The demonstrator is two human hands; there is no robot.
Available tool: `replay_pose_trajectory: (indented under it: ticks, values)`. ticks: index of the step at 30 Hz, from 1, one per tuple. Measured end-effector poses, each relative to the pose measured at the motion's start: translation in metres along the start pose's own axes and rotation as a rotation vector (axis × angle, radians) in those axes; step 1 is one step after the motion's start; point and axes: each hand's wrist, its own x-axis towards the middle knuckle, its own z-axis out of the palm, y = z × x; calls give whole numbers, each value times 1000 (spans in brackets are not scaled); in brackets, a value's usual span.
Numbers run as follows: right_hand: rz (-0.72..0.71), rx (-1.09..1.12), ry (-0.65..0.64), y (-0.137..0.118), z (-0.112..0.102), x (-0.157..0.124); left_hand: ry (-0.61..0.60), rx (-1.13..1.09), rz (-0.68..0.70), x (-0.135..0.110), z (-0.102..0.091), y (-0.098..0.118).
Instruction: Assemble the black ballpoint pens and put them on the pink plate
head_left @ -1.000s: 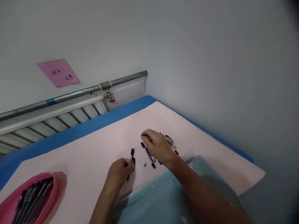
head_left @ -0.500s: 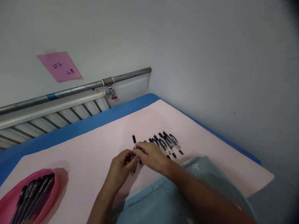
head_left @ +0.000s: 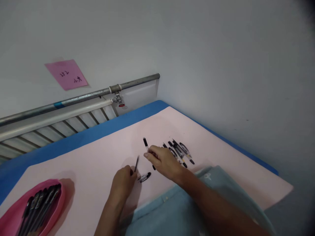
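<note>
My left hand point(head_left: 123, 182) pinches a thin, dark pen refill point(head_left: 137, 163) that points up and away from me. Just right of those fingers a black-and-clear pen cap point(head_left: 145, 177) lies on the pink sheet. My right hand point(head_left: 163, 161) is closed around a pen barrel point(head_left: 146, 143); its black end sticks out above the fingers and a dark tip shows below them. Beyond the right wrist several pen parts point(head_left: 180, 150), clear and black, lie side by side, partly hidden by that hand.
A pink bowl point(head_left: 62, 200) with several black pens point(head_left: 39, 208) stands at lower left. The pink sheet point(head_left: 98, 177) covers a blue tabletop point(head_left: 157, 106). Behind run a radiator point(head_left: 71, 124) and a metal pipe point(head_left: 91, 94). Light blue cloth point(head_left: 167, 213) lies at the front edge.
My hands, together before, have moved apart. The refill now shows in the left hand, the barrel stays in the right, and the cap lies uncovered on the sheet.
</note>
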Motion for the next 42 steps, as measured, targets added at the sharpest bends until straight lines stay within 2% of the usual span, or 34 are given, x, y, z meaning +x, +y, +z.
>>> replay_pose_trajectory:
  ticks: [5, 7, 10, 15, 28, 36, 40, 42]
  values:
    - [-114, -80, -205, -10, 6, -8, 21, -1125, -18, 1, -22, -9]
    - [-149, -131, -263, -13, 9, -11, 76, -1380, -39, 0, -30, -11]
    - [-167, -216, -287, -13, 13, -13, 125, -1555, -50, -1, -35, -11]
    - [-191, -279, -293, -9, 15, -11, 100, -1631, -27, -4, -32, -7]
    - [-190, -404, -278, -10, 17, -14, 154, -1511, -11, -5, -32, -5]
    - [-159, -198, -325, -12, 17, -13, 122, -1517, 19, -10, -37, -4]
    - [-158, -176, -300, -11, 18, -15, 123, -1515, 35, -11, -35, -2]
    - [-165, -174, -275, -12, 19, -15, 74, -1468, 60, -13, -33, 0]
